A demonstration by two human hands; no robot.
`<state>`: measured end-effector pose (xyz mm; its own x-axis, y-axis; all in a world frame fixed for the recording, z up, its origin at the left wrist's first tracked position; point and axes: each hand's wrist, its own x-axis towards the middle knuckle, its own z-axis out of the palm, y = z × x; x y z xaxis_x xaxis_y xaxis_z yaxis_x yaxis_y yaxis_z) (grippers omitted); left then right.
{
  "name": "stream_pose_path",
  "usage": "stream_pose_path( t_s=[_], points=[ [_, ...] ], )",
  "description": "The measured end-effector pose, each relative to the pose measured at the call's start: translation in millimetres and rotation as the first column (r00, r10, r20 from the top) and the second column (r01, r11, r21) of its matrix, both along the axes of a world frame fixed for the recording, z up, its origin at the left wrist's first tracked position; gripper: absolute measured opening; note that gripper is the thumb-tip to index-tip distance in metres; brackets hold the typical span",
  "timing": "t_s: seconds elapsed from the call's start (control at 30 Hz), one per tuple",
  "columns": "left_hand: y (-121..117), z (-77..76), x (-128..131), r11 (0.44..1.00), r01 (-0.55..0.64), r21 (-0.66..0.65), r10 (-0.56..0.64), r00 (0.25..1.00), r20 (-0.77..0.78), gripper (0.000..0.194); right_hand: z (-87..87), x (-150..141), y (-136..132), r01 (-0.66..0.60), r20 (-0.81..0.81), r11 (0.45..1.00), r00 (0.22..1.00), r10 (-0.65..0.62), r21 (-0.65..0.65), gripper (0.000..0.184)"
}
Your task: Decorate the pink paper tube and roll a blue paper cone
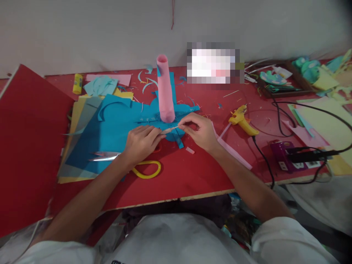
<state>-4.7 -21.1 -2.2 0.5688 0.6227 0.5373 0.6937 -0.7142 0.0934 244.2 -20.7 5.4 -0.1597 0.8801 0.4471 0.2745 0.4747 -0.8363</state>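
My left hand and my right hand both pinch a thin pale strip stretched between them. They hover just in front of a pink paper tube that stands upright on a blue cut-out paper shape. Both hands have fingers closed on the strip's ends. Scissors with yellow handles lie under my left wrist, blades pointing left over the blue paper.
A yellow glue gun lies right of my hands, its black cord running to a purple power strip. A red board leans at the left. A yellow glue stick, paper sheets and scraps cover the red table.
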Motion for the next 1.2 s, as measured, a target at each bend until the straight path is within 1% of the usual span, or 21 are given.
stream_pose_path(
  t_s=[0.23,0.4,0.53,0.67,0.83,0.97,1.03,1.2],
  points=[
    [-0.6,-0.5,0.1,0.997,0.035,0.071,-0.034,0.999,-0.005,0.029,-2.9,-1.6,0.1,0.0,-0.026,1.0,1.0,0.0,-0.002,0.027],
    [-1.0,-0.5,0.1,0.999,0.031,0.036,-0.032,0.999,0.005,0.029,-5.9,-1.7,-0.5,-0.01,-0.053,1.0,0.999,0.01,0.001,0.021],
    [-0.8,-0.5,0.0,0.998,0.032,0.054,-0.031,0.999,-0.007,0.03,-7.5,-2.2,-0.6,-0.016,-0.064,1.0,0.998,0.016,-0.003,0.018],
    [-0.7,-0.8,0.7,0.997,0.027,0.075,-0.025,0.999,-0.039,0.032,-8.4,-3.7,-0.6,-0.022,-0.062,1.0,0.998,0.022,0.002,0.019],
    [-1.0,-0.5,2.0,0.99,0.06,0.127,-0.055,0.998,-0.043,0.03,-10.4,-5.9,-0.4,-0.045,-0.025,0.999,0.999,0.044,-0.02,0.029],
    [-0.8,-0.5,1.7,0.99,0.081,0.117,-0.078,0.997,-0.028,0.027,-11.6,-6.3,0.5,-0.054,-0.046,0.998,0.998,0.052,-0.03,0.031],
    [-0.7,-0.8,1.3,0.992,0.075,0.102,-0.075,0.997,-0.005,0.026,-11.1,-6.3,0.7,-0.064,-0.068,0.996,0.996,0.06,-0.055,0.031],
    [-0.8,-0.7,1.4,0.994,0.067,0.082,-0.072,0.996,0.055,0.021,-8.3,-7.6,-0.5,-0.134,-0.117,0.984,0.986,0.121,-0.118,0.03]
  ],
)
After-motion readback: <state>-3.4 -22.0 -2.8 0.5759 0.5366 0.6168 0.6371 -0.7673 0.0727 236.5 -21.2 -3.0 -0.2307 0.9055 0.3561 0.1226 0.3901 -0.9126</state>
